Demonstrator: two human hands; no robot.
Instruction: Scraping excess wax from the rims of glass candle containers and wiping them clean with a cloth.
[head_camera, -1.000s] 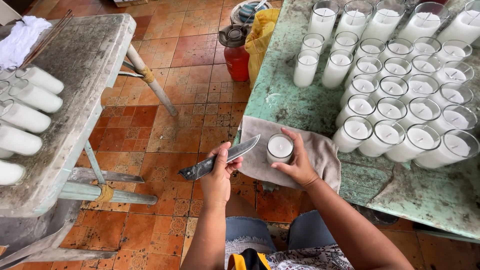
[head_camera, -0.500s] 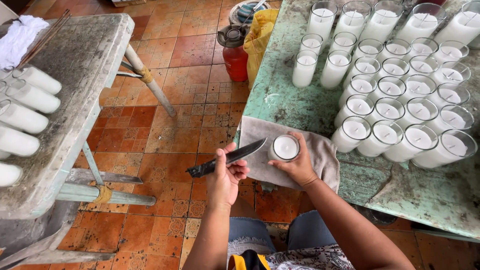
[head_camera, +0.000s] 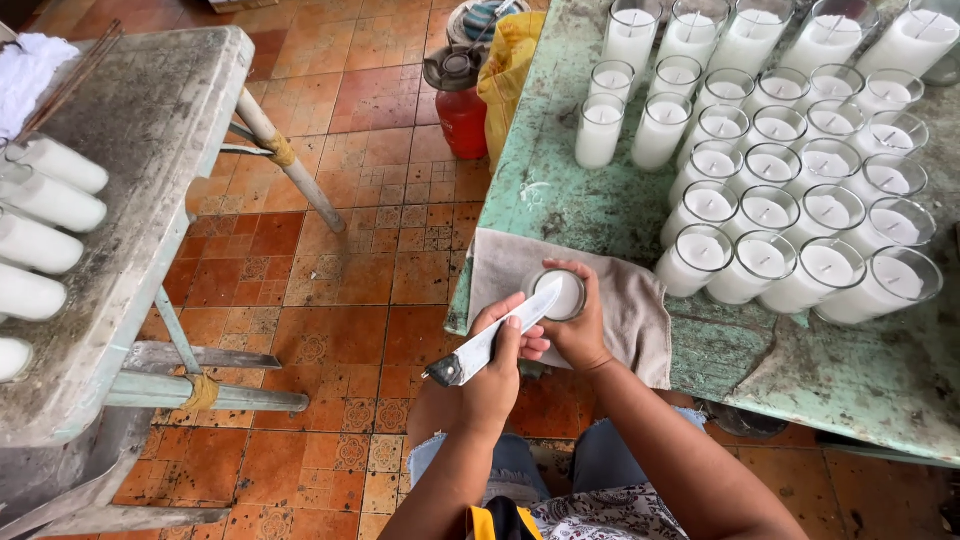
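Close together, left hand (head_camera: 495, 375) gripping knife (head_camera: 490, 340), right hand (head_camera: 580, 325) wrapped around glass candle (head_camera: 560, 295), grey cloth (head_camera: 625, 300) beneath.

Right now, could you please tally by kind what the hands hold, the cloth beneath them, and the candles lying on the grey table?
Knife, in the left hand: 1
Glass candle, in the right hand: 1
Grey cloth: 1
White candles lying on the grey table: 5 in view
Total: 8

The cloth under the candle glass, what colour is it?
Greyish beige, plain; the head view shows the cloth best.
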